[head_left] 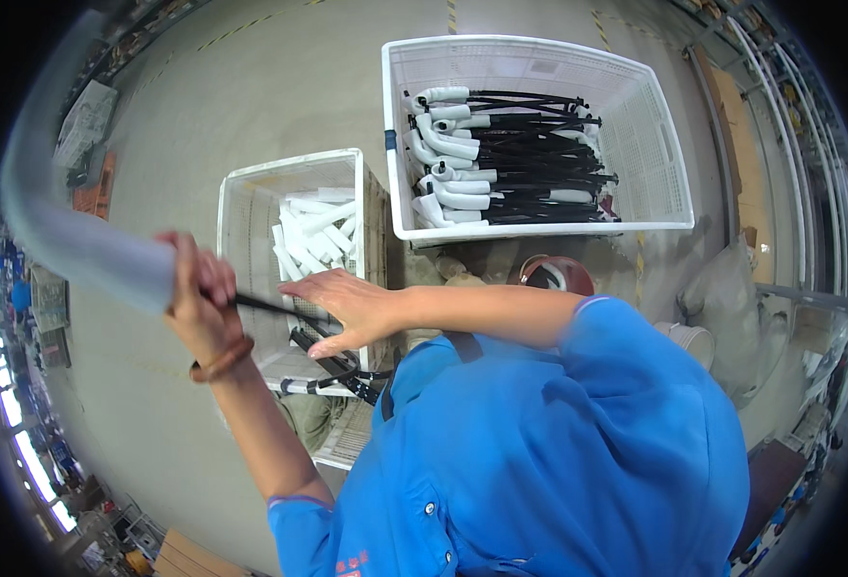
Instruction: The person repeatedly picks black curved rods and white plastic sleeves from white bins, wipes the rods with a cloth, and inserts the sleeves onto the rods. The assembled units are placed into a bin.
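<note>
My left hand (205,293) is closed round a long bent tube in a pale sleeve (87,240), raised at the left and smeared by motion. A thin black shaft (265,305) runs from that fist toward my right hand (352,306). The right hand lies over the near end of the smaller white crate (225,192), palm down, its fingers stretched out and the thumb apart. Below it, several black rods (337,367) lean across the crate's near rim. Short white foam sleeves (318,236) are heaped inside that crate.
A larger white crate (539,40) stands far right, holding several black rods (539,144) with white-sleeved bent ends. A reddish-brown bucket (578,275), a white round container (690,341) and clear plastic sheeting (727,298) sit at my right. An orange crate (97,188) stands far left.
</note>
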A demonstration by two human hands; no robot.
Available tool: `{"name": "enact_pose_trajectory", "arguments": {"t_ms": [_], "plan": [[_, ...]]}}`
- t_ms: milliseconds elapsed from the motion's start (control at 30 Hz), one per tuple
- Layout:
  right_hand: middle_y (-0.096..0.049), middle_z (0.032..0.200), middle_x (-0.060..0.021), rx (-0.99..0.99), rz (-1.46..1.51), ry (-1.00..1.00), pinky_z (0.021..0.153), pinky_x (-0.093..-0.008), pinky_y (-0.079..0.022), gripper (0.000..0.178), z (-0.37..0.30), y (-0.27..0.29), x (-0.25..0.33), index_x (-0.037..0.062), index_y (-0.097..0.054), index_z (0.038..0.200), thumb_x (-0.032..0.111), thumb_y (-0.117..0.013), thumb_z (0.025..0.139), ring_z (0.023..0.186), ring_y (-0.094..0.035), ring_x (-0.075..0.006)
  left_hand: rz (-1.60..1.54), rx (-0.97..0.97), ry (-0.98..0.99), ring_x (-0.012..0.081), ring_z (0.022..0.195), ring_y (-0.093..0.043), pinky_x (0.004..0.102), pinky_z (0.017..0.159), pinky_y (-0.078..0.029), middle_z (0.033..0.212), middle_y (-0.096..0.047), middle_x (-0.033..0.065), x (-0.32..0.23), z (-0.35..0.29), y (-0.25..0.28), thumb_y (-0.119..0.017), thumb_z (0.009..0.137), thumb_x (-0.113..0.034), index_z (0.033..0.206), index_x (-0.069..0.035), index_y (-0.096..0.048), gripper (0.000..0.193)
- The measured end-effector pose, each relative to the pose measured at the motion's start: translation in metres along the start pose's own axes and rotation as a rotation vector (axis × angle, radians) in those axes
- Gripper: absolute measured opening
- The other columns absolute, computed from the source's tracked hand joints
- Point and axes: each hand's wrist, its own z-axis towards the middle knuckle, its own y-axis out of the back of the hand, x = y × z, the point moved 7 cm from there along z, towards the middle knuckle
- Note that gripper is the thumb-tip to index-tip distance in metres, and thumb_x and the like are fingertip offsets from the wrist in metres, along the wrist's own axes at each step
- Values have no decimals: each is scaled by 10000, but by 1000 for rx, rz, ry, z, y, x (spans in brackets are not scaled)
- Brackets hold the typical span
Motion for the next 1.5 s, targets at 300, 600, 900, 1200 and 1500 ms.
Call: {"name": "enact_pose_trajectory", "arguments": {"t_ms": [300,600,900,1200,1500], "plan": [[-645,686,-143,-313,-461,-623,552,-428,-499,251,-194,229,-229,118,-661,961,342,-699,856,626,-645,-350,344,428,343,158,965,-617,281,795,-530,1103,-621,114,260,20,-123,-703,901,-217,1310,-13,-493,503],[-658,1054,-164,491,-755,-976,876,-482,-457,584,-371,216,-395,153,-540,1293,480,-681,830,1029,-615,-324,453,-652,1378,170,614,-651,260,453,-479,776,-657,75,321,-364,259,-629,913,-180,982,-81,-601,123],[-669,1074,-104,171,-684,-447,953,-437,-402,345,-156,86,-402,90,-621,1166,157,-642,828,1061,-600,-275,198,-969,1266,192,658,-675,288,512,-519,873,-679,81,295,-468,246,-659,880,-167,1088,-66,-596,240],[-690,954,-163,806,-83,-433,838,-439,-514,289,-70,-277,-265,110,-662,1038,307,-599,837,936,-650,-360,-15,-927,1086,170,800,-689,269,623,-549,988,-692,85,357,-513,223,-650,920,-183,1152,-57,-583,272],[-662,1047,-202,651,-432,-605,940,-454,-470,538,-96,-522,-208,72,-585,1201,394,-722,793,1029,-631,-348,-365,-1482,1207,234,823,-695,333,658,-571,1034,-681,120,319,-758,196,-602,946,-198,1142,-46,-561,251]]}}
